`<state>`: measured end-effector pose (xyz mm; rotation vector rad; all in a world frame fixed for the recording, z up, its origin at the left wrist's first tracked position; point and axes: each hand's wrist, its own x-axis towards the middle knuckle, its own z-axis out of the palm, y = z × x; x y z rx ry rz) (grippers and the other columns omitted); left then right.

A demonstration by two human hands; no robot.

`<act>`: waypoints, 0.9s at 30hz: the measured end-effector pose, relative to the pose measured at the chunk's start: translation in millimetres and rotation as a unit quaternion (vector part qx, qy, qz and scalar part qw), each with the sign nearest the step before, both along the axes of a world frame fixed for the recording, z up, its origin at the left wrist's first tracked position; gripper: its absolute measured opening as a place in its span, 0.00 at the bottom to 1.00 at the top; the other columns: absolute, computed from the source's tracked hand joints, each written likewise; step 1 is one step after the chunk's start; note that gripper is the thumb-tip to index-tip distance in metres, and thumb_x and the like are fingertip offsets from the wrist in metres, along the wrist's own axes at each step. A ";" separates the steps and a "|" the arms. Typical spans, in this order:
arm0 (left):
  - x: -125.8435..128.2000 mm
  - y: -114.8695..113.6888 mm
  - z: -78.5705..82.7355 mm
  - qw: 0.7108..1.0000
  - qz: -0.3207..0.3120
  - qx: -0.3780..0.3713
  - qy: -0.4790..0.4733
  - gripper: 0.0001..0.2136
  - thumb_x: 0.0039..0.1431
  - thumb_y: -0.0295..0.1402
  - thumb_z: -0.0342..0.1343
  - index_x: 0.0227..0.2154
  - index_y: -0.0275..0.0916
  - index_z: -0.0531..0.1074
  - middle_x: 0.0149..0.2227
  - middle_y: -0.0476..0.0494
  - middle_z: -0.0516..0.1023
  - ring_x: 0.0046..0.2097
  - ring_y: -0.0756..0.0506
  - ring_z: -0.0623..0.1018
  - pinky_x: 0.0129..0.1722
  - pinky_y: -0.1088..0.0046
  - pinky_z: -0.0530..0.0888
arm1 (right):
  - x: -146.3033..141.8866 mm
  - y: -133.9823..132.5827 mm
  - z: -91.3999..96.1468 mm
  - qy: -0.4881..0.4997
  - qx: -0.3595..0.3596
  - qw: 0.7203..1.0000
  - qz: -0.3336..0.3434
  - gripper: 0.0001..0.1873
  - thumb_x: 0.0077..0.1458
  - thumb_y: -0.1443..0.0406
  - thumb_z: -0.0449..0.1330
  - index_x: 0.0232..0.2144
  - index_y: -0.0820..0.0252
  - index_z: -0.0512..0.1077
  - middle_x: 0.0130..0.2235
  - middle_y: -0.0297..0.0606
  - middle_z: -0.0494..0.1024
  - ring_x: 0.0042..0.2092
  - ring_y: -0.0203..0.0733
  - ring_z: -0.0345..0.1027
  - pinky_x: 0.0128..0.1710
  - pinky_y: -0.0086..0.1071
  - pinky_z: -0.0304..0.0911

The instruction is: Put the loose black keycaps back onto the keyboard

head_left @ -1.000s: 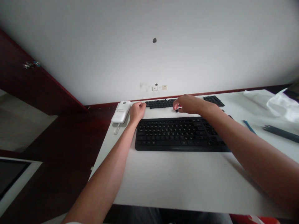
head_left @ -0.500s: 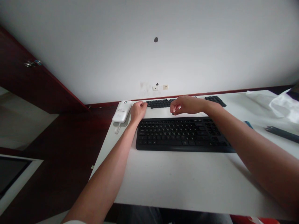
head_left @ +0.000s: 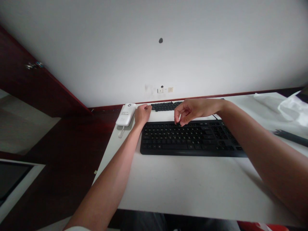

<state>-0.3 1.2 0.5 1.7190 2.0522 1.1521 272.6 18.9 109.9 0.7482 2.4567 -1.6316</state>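
Observation:
A black keyboard (head_left: pixel 172 146) lies on the white table. Over its top rows, my right hand (head_left: pixel 189 110) is bent down at the wrist, thumb and fingers pinched on a small black keycap (head_left: pixel 178 123). My left hand (head_left: pixel 143 114) rests closed by the keyboard's upper left corner; whatever its curled fingers may hold is hidden. Behind the keyboard, loose black keycaps (head_left: pixel 165 106) lie in rows, partly covered by my right hand. To the left of my left hand sits a white power bank (head_left: pixel 126 115) with a short white strap.
A crumpled white plastic bag (head_left: pixel 293 107) lies at the table's right end, with a dark long tool (head_left: pixel 291 137) in front of it. Wall sockets (head_left: pixel 165 90) are set just above the table's back edge. A dark red door (head_left: pixel 26 70) stands at the left.
My right hand has moved toward me, from behind the keyboard to over its top rows, with the keycap pinched in its fingers. My left hand has stayed in place.

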 end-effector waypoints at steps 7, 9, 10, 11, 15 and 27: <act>-0.3 0.7 -1.3 1.000 -0.004 0.013 0.003 0.17 0.62 0.38 0.51 0.19 0.41 0.56 0.20 0.52 0.56 0.27 0.49 0.59 0.30 0.69 0.53 | -1.4 -8.4 1.3 -0.178 0.060 0.981 0.043 0.14 0.46 0.62 0.69 0.38 0.58 0.80 0.38 0.38 0.84 0.41 0.48 0.78 0.39 0.36 0.68; -0.6 0.6 -1.3 1.000 -0.005 0.016 0.005 0.17 0.62 0.38 0.51 0.19 0.41 0.56 0.21 0.52 0.56 0.27 0.49 0.59 0.30 0.69 0.53 | -4.9 -15.6 0.4 -0.248 0.071 0.966 0.034 0.16 0.45 0.65 0.68 0.40 0.59 0.81 0.37 0.39 0.85 0.39 0.49 0.79 0.37 0.36 0.68; -0.6 0.5 -1.2 1.000 -0.006 0.016 0.004 0.17 0.61 0.38 0.51 0.19 0.41 0.56 0.21 0.52 0.56 0.27 0.49 0.59 0.30 0.69 0.53 | -7.2 -20.1 0.6 -0.273 0.076 0.959 0.028 0.17 0.45 0.67 0.67 0.40 0.59 0.81 0.36 0.39 0.85 0.39 0.49 0.79 0.36 0.36 0.68; -0.6 0.4 -1.1 1.000 -0.006 0.017 0.002 0.17 0.61 0.37 0.51 0.19 0.41 0.55 0.21 0.52 0.55 0.27 0.49 0.59 0.30 0.69 0.53 | -9.7 -24.6 1.1 -0.292 0.079 0.953 0.023 0.17 0.44 0.68 0.66 0.40 0.60 0.81 0.36 0.40 0.85 0.39 0.49 0.79 0.36 0.36 0.68; -0.4 0.4 -0.9 1.000 -0.008 0.022 -0.001 0.17 0.61 0.38 0.51 0.19 0.40 0.55 0.20 0.52 0.55 0.27 0.49 0.59 0.30 0.69 0.53 | -17.7 -38.7 3.7 -0.336 0.098 0.936 0.021 0.15 0.44 0.72 0.65 0.38 0.60 0.79 0.36 0.40 0.84 0.37 0.49 0.79 0.33 0.36 0.67; -0.6 0.4 -1.5 1.000 -0.006 0.022 0.004 0.17 0.61 0.37 0.51 0.19 0.40 0.55 0.21 0.52 0.56 0.27 0.49 0.58 0.31 0.70 0.53 | -31.5 -55.1 6.9 -0.365 0.231 0.901 0.036 0.16 0.41 0.74 0.70 0.36 0.57 0.80 0.36 0.38 0.83 0.38 0.50 0.77 0.32 0.36 0.63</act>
